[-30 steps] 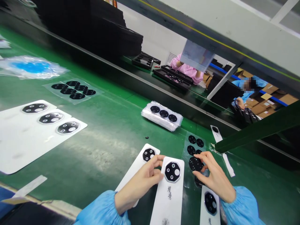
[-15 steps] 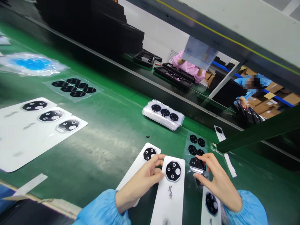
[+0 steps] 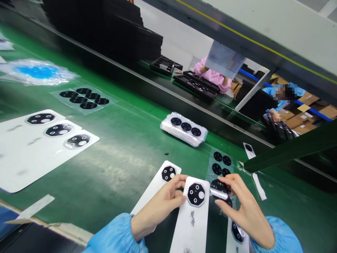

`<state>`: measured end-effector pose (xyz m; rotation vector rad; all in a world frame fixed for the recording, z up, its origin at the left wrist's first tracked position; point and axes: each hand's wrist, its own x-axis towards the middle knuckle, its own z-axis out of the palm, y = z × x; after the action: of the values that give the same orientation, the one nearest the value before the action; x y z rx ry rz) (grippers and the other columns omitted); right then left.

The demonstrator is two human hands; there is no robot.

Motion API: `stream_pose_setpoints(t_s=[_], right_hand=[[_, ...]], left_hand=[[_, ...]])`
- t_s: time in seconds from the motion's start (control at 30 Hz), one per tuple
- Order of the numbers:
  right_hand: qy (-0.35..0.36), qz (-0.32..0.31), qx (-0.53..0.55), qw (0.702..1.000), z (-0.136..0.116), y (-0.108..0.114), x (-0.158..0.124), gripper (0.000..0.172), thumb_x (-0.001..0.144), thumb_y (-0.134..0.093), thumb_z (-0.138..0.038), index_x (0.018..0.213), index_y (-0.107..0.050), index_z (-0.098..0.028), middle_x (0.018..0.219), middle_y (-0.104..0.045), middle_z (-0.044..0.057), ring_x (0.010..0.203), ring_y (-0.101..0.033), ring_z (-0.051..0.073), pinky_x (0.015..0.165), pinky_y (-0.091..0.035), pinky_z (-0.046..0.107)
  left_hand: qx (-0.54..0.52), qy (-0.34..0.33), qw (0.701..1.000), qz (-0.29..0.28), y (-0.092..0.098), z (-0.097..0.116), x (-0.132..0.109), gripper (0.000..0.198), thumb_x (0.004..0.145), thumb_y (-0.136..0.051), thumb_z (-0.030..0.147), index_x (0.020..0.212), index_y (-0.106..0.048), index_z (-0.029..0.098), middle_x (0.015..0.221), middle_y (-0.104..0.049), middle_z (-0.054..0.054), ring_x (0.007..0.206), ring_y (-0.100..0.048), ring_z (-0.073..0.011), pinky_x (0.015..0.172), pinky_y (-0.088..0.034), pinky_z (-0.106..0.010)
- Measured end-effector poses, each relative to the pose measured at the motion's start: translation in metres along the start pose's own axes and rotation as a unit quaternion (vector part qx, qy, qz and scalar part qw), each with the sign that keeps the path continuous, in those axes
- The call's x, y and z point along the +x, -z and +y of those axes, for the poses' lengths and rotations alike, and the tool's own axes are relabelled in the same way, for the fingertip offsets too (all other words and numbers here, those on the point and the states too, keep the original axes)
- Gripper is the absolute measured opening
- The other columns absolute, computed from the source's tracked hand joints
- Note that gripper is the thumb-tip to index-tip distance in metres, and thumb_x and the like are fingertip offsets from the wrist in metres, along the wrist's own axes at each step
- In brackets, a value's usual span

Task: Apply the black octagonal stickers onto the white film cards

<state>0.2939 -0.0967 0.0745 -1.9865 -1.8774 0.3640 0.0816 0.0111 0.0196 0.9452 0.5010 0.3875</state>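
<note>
Pinching lens sticker, now peeled off film sheet, in fingers of right hand; steadying white back cover with left hand; ready for placing.

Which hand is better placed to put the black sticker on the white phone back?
Probably the right hand: it pinches a black octagonal film piece beside the white plastic phone cover, which the left hand steadies.
</note>
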Motion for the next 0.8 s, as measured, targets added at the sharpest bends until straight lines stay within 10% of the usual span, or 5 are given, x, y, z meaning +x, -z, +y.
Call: stream_pose_setpoints(t_s=[0.8], right_hand=[[0.098,-0.04,0.034,0.994,-0.035,-0.025,0.009,0.05,0.077,-0.058,-0.006,0.121,-0.042,-0.023,0.104,-0.043,0.007,0.096,-0.047,0.024,0.078,-0.048,0.038]], left_hand=[[0.016,-0.04,0.999,-0.023,-0.003,-0.009,0.002,0.034,0.074,-0.053,0.017,0.107,-0.047,0.019,0.098,-0.055,-0.001,0.066,-0.048,-0.0088,0.06,-0.039,-0.024]])
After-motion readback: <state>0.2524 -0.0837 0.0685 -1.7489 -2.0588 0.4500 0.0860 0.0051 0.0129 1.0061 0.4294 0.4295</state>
